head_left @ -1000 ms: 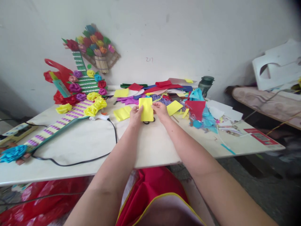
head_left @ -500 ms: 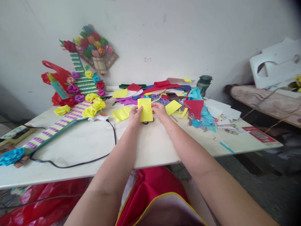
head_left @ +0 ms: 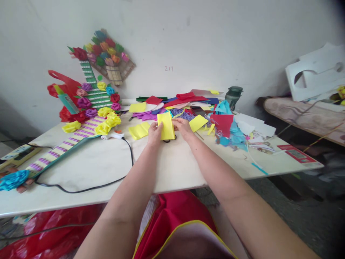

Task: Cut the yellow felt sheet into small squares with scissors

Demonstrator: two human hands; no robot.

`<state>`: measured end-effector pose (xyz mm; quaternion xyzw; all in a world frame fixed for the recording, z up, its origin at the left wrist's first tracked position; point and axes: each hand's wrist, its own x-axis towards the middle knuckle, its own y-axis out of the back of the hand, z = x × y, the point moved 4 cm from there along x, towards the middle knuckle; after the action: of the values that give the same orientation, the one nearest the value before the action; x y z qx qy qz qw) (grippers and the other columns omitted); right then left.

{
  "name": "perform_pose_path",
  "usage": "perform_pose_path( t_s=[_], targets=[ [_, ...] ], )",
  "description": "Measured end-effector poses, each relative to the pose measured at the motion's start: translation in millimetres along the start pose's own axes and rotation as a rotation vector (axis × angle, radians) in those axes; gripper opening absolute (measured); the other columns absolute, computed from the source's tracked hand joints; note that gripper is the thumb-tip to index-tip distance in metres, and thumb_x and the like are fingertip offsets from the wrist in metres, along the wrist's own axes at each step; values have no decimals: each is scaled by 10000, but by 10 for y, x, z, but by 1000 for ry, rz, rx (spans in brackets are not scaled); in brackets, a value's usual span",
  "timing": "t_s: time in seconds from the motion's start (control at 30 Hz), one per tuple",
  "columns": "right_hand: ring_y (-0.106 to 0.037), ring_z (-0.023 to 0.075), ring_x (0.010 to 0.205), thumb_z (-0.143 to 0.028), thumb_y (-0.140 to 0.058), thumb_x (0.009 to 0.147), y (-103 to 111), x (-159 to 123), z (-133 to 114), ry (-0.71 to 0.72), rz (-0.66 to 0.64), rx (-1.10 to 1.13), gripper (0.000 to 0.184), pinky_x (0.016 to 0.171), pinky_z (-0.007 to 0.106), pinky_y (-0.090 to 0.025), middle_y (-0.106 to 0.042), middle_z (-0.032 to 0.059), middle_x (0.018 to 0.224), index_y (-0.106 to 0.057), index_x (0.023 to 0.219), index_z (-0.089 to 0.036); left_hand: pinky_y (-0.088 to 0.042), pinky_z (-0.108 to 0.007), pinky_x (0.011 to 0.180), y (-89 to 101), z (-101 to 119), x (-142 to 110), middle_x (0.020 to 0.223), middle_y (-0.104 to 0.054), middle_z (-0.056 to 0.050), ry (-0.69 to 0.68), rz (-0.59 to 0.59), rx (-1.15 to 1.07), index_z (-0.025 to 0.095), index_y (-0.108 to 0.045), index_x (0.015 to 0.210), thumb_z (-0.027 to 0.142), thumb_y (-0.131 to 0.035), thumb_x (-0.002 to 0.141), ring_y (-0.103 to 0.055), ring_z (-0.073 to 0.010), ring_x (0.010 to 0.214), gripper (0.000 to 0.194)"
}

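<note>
Between my hands, above the table, is a yellow piece of crepe paper (head_left: 166, 126). My left hand (head_left: 155, 131) grips its left side with the thumb on the front. At the right edge, my right hand (head_left: 182, 126) has its fingertips closed on the paper, partly behind it. Below the paper a dark looped thing (head_left: 175, 137) shows in part; its kind is hidden. One yellow paper piece (head_left: 139, 131) lies left of my left hand, another yellow piece (head_left: 198, 123) right of my right hand.
A white glue gun (head_left: 113, 135) with a black cord (head_left: 132, 151) lies on the table (head_left: 88, 176). A flower-decorated guitar shape (head_left: 78, 136) leans at left. Stacked coloured paper (head_left: 185, 102), blue scraps (head_left: 235, 136) and a dark bottle (head_left: 233, 97) sit toward the back and right.
The yellow paper has turned slightly and looks narrower, its top edge now slanted. Both hands stay in nearly the same place, still on the paper.
</note>
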<state>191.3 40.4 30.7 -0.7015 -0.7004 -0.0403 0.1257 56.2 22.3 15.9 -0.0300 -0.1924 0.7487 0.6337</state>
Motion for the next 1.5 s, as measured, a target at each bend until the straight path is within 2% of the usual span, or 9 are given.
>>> perform_pose_path(
  t_s=[0.13,0.23,0.33,0.57,0.73,0.97,1.1,1.3,1.5],
  targets=[
    [-574,123,538,-371,-597,645,-10,-37,-27,-7,-46,28,221,527,248,-474,-600,-5,591,-585,675,-152,-504,-312,545,5,-2,1,626,-633,-16,11,-2,15,191,-481,748,474,-693,579,-623,-182,572,392],
    [-570,124,555,-297,-641,587,-8,-12,10,16,-54,-70,161,570,261,-484,-592,-12,567,-587,623,-150,-504,-316,550,-2,-7,4,626,-634,-22,23,-16,-9,191,-481,738,476,-701,567,-627,-191,582,398],
    [-574,133,574,-207,-593,584,21,41,62,57,-12,-179,62,593,273,-483,-594,-13,564,-607,593,-147,-504,-328,553,-1,-12,6,627,-632,-27,32,-10,-34,186,-485,730,458,-717,546,-623,-194,576,401],
    [-600,163,620,-211,-564,618,58,45,60,96,1,-261,126,598,271,-480,-608,-19,547,-673,639,-152,-512,-349,656,-7,-17,-15,761,-670,-70,82,-82,-71,160,-592,863,416,-761,499,-648,-239,743,476],
    [-608,159,613,-203,-573,614,24,20,49,90,-36,-293,151,609,280,-486,-627,-24,562,-693,693,-156,-513,-351,680,14,-37,-16,769,-682,-89,109,-59,-43,127,-631,812,376,-778,465,-643,-258,789,451],
    [-636,198,723,-162,-564,623,23,27,-14,239,45,-511,129,721,323,-489,-667,-1,633,-691,643,-165,-512,-345,658,14,-28,-13,757,-682,-85,68,-33,-14,130,-639,762,356,-768,475,-644,-263,786,387],
    [-636,189,687,-104,-543,599,14,31,-8,275,19,-525,188,716,321,-493,-667,-1,628,-699,683,-167,-510,-326,626,12,-28,-5,743,-681,-76,56,-36,-5,137,-638,756,367,-763,475,-642,-258,770,385],
    [-640,174,704,-35,-525,563,19,90,60,340,-30,-502,313,745,323,-496,-688,24,724,-690,795,-165,-507,-323,638,8,-32,0,789,-681,-92,64,-49,-15,128,-631,776,366,-760,476,-637,-261,798,404],
    [-644,186,751,-39,-514,602,41,75,25,327,-12,-497,284,772,339,-487,-685,31,743,-683,788,-171,-502,-316,633,30,-56,38,768,-660,-55,33,-56,-46,148,-574,846,307,-742,486,-637,-228,753,428]
  ],
)
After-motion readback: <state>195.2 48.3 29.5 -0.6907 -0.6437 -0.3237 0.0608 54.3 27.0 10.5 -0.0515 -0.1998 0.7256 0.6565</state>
